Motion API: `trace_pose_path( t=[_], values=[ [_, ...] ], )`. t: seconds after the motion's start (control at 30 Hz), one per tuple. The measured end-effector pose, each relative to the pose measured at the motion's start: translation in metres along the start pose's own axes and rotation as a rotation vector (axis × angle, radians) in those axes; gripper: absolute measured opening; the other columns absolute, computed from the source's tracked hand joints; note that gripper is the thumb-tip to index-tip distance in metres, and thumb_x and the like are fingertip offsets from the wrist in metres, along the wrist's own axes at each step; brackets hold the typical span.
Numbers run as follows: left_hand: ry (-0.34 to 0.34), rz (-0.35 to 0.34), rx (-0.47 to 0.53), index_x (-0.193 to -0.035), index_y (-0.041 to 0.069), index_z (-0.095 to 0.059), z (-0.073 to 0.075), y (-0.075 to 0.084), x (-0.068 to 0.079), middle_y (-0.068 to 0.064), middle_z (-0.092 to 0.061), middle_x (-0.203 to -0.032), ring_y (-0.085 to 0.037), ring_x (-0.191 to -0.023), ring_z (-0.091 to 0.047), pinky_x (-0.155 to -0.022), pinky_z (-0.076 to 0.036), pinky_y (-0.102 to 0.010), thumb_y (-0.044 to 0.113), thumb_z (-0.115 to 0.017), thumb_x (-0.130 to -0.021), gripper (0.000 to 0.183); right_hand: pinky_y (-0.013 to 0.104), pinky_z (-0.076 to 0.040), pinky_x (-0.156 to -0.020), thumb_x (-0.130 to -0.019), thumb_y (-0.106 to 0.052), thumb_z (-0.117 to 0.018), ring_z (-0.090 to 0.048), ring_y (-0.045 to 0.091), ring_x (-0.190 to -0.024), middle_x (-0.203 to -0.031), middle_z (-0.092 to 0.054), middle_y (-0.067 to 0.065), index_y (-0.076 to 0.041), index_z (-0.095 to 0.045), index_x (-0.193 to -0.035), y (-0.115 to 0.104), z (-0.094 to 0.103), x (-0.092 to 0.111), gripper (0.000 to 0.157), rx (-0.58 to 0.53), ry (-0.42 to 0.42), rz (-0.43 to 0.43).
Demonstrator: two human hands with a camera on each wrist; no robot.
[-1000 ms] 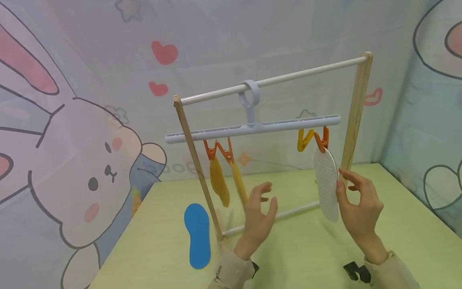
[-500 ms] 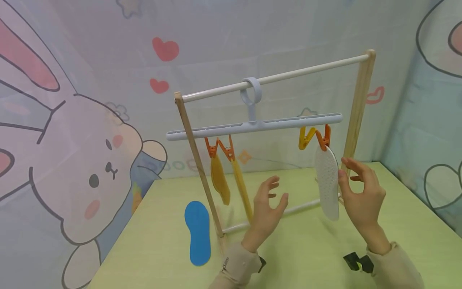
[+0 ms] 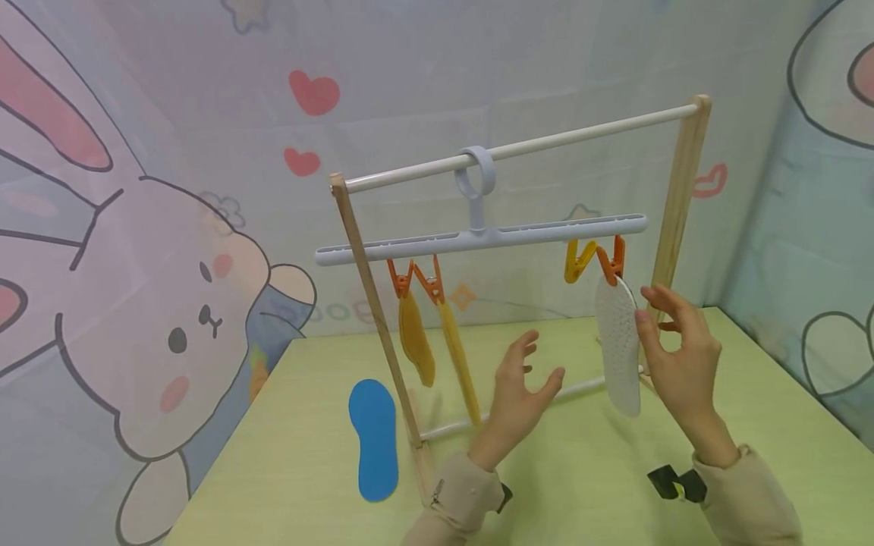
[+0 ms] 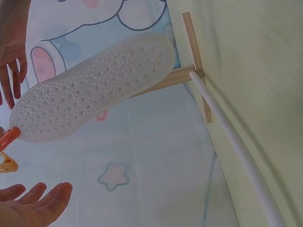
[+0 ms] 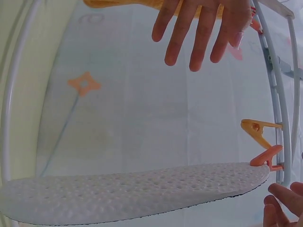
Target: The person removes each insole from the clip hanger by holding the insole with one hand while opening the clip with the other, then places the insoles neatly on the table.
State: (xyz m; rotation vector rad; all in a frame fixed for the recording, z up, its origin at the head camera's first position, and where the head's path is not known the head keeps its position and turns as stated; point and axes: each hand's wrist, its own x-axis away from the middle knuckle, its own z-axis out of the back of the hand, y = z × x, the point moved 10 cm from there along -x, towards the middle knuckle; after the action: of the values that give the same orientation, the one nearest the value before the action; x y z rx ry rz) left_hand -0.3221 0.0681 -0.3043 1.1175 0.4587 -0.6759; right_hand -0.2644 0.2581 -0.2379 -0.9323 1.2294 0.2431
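Observation:
A white, dimpled insole [image 3: 618,349] hangs by an orange clothespin [image 3: 611,262] from the right end of the pale hanger [image 3: 546,235]. My right hand [image 3: 683,353] is just beside the insole's upper right edge, thumb and forefinger apart. In the left wrist view those right-hand fingers [image 4: 13,71] hang loosely next to the insole, not gripping it. My left hand [image 3: 517,390] is raised in front of the rack with fingers spread and holds nothing. A yellow clothespin [image 3: 579,262] beside the orange one grips nothing.
Two yellow insoles [image 3: 416,341] hang from orange clips [image 3: 401,279] at the hanger's left side. A blue insole [image 3: 375,447] lies on the green table [image 3: 273,462], left of the wooden-sided rack [image 3: 674,205]. Patterned cloth [image 3: 546,61] stands behind.
My left hand has moved right, away from the yellow insole it overlapped. My right hand has risen slightly along the white insole's edge. The white insole stays hanging.

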Motion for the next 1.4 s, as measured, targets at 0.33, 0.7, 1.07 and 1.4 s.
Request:
trace_pose_path(
  t=[0.33, 0.7, 1.07, 1.4],
  values=[
    [-0.123, 0.109, -0.033, -0.138, 0.007, -0.026, -0.022, -0.017, -0.004, -0.009, -0.036, -0.139, -0.026, -0.124, -0.039, -0.1, -0.038, -0.038, 0.028, -0.064, -0.081, 0.071, 0.003, -0.035, -0.074, -0.084, -0.006, -0.058, -0.042, -0.016, -0.102, -0.107, -0.061, 0.024, 0.003, -0.053, -0.119, 0.001, -0.011, -0.009, 0.037, 0.047, -0.121, 0.022],
    [-0.174, 0.073, -0.092, -0.14, 0.006, -0.019, -0.033, -0.021, -0.005, -0.014, -0.033, -0.14, -0.029, -0.128, -0.036, -0.102, -0.035, -0.043, 0.035, -0.062, -0.082, 0.078, 0.006, -0.033, -0.074, -0.086, -0.01, -0.056, -0.037, -0.015, -0.102, -0.112, -0.059, 0.022, 0.002, -0.05, -0.122, 0.004, -0.018, -0.018, 0.038, 0.067, -0.215, -0.003],
    [-0.202, 0.133, -0.113, -0.14, 0.008, -0.02, -0.042, -0.028, -0.008, -0.009, -0.034, -0.141, -0.024, -0.129, -0.035, -0.104, -0.033, -0.039, 0.032, -0.064, -0.081, 0.078, 0.008, -0.033, -0.073, -0.086, -0.012, -0.058, -0.04, -0.012, -0.099, -0.112, -0.06, 0.02, 0.0, -0.051, -0.121, 0.001, -0.021, -0.032, 0.038, 0.1, -0.257, 0.017],
    [-0.227, 0.13, -0.132, -0.14, 0.007, -0.018, -0.051, -0.03, -0.011, -0.01, -0.036, -0.14, -0.023, -0.128, -0.036, -0.104, -0.034, -0.036, 0.032, -0.065, -0.08, 0.08, 0.011, -0.034, -0.072, -0.086, -0.013, -0.058, -0.051, 0.028, -0.1, -0.112, -0.061, 0.019, -0.003, -0.049, -0.123, -0.003, -0.023, -0.044, 0.04, 0.13, -0.305, 0.01]
  ],
)
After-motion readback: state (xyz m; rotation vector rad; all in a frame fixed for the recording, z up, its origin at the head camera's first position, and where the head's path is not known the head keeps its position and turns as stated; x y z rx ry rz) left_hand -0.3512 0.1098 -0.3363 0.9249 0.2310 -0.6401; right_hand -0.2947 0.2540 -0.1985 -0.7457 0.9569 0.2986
